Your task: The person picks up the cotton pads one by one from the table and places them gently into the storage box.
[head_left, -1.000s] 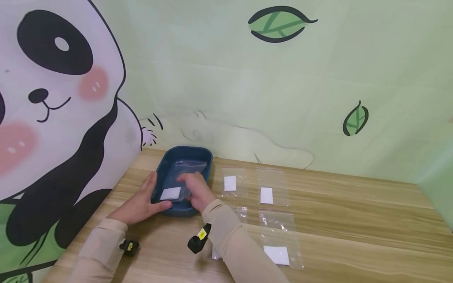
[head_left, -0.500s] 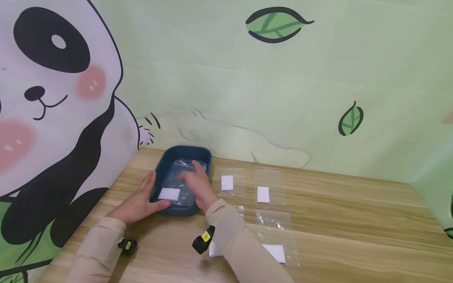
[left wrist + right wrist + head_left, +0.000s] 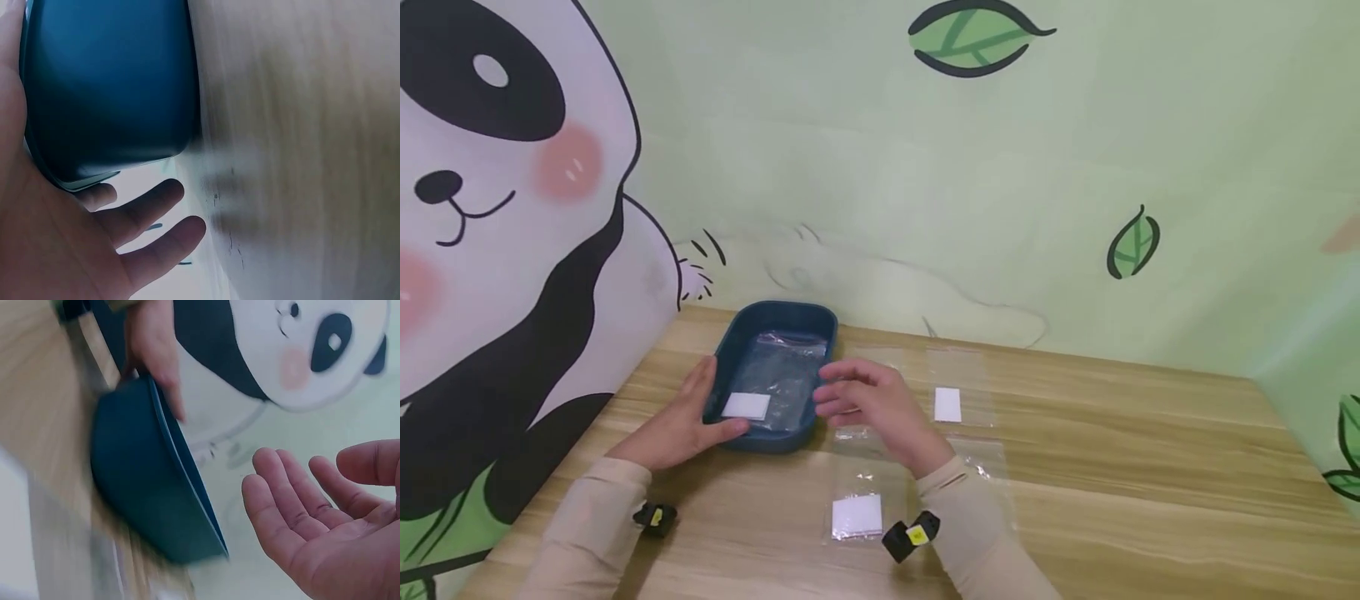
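Note:
A dark blue plastic tray stands on the wooden table, a clear zip bag with a white rectangle at its near end lying inside. My left hand is at the tray's near left corner, thumb over the near rim, fingers along the left wall. In the left wrist view, several fingers stretch out straight and spread beside the tray. Just right of the tray's right rim is my right hand, raised over the table. Its palm holds nothing, and its fingers are loosely bent.
Several clear zip bags lie right of the tray: one with a white rectangle, another nearer with a white rectangle. My right hand and forearm partly cover two others. Behind the table hangs a green panda-print backdrop.
My right hand has come up out of the tray, away from the zip bag, and moved right past the rim. My left hand stays at the tray. The head view has shifted slightly.

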Motion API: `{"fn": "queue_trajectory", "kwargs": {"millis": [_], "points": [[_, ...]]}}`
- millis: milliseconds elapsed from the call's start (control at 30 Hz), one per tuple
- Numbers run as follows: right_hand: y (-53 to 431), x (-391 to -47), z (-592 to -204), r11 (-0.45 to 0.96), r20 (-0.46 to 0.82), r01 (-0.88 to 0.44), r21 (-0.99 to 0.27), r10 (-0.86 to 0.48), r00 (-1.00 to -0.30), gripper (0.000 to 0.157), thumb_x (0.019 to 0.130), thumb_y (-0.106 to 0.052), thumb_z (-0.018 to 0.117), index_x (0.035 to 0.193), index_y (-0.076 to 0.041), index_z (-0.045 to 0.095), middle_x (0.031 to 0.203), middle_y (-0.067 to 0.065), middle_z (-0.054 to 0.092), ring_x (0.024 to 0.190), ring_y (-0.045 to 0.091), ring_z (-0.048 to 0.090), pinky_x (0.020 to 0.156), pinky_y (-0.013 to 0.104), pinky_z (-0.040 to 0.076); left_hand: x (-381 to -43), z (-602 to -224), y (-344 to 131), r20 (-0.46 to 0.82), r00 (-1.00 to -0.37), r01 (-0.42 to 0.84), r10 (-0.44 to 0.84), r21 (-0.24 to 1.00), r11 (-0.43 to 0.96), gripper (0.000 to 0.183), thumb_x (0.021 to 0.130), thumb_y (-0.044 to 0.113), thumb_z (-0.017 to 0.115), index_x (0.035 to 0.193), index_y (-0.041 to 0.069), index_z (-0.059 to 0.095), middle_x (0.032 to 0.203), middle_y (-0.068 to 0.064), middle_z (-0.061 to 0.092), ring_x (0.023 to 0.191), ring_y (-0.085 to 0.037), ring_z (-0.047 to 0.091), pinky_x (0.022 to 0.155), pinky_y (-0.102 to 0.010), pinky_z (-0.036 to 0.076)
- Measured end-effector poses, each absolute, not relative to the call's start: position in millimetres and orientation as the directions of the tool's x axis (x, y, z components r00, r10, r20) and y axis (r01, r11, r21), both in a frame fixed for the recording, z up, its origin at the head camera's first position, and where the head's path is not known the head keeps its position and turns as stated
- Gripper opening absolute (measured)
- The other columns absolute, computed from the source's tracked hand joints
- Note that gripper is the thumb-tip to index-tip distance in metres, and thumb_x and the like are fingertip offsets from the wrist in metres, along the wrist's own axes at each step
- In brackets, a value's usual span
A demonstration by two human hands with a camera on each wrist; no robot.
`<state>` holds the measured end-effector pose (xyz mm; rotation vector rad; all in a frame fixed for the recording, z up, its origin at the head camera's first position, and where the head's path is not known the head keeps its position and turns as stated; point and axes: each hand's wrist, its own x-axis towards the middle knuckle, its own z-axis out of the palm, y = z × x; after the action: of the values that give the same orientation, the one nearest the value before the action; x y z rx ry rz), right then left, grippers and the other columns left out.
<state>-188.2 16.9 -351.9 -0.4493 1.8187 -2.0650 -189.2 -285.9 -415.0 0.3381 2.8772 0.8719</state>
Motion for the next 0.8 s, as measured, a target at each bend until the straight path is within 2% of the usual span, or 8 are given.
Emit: {"fn": "queue_trajectory", "kwargs": {"millis": [167,400,533,667,800], "points": [[61,-192,-346,-0.094,-0.008,0.041,-0.995,-0.329,-0.944,0.028,0.093,0.001,0.045,0.117,0.002,0.059,0.108,0.024,0.063,0.098,0.041,0.062,0.085,0.049,0.048,-182,-403,-296,-0.049,-0.966,0.183,0.253,0.56,0.808,0.112,0.084,0.058,0.061,0.148,0.008,-0.016,0.155,-0.013,-0.017,0.138,-0.045,0.006,0.103,-0.062,0.018],[131,-212,-346,0.095,-0.046,0.03,-0.995,-0.173,-0.984,0.03,0.097,-0.005,0.047,0.125,0.001,0.054,0.113,0.023,0.06,0.097,0.032,0.063,0.083,0.043,0.051,-172,-396,-304,-0.057,-0.968,0.171,0.243,0.561,0.81,0.111,0.085,0.054,0.063,0.148,0.009,-0.017,0.154,-0.011,-0.019,0.137,-0.046,0.005,0.102,-0.064,0.017],[161,-221,-355,0.163,-0.11,0.095,-0.982,-0.087,-0.99,0.031,0.098,-0.009,0.048,0.127,0.001,0.053,0.112,0.024,0.06,0.091,0.025,0.065,0.082,0.04,0.052,-172,-394,-305,-0.047,-0.968,0.18,0.247,0.558,0.81,0.111,0.085,0.054,0.063,0.148,0.009,-0.016,0.155,-0.01,-0.019,0.137,-0.046,0.005,0.102,-0.064,0.017],[175,-227,-366,0.16,-0.131,0.123,-0.979,-0.041,-0.991,0.033,0.097,-0.007,0.049,0.129,0.003,0.051,0.112,0.027,0.059,0.084,0.021,0.065,0.08,0.039,0.052,-172,-392,-305,-0.049,-0.969,0.177,0.244,0.553,0.814,0.112,0.084,0.054,0.063,0.148,0.009,-0.016,0.155,-0.012,-0.018,0.136,-0.048,0.006,0.101,-0.064,0.018],[183,-231,-377,0.191,-0.156,0.153,-0.97,-0.001,-0.988,0.034,0.095,-0.003,0.049,0.128,0.005,0.05,0.107,0.03,0.059,0.072,0.019,0.063,0.07,0.032,0.054,-173,-394,-304,-0.052,-0.967,0.18,0.249,0.553,0.814,0.112,0.085,0.053,0.064,0.148,0.007,-0.015,0.155,-0.014,-0.017,0.137,-0.046,0.004,0.102,-0.064,0.017]]}}
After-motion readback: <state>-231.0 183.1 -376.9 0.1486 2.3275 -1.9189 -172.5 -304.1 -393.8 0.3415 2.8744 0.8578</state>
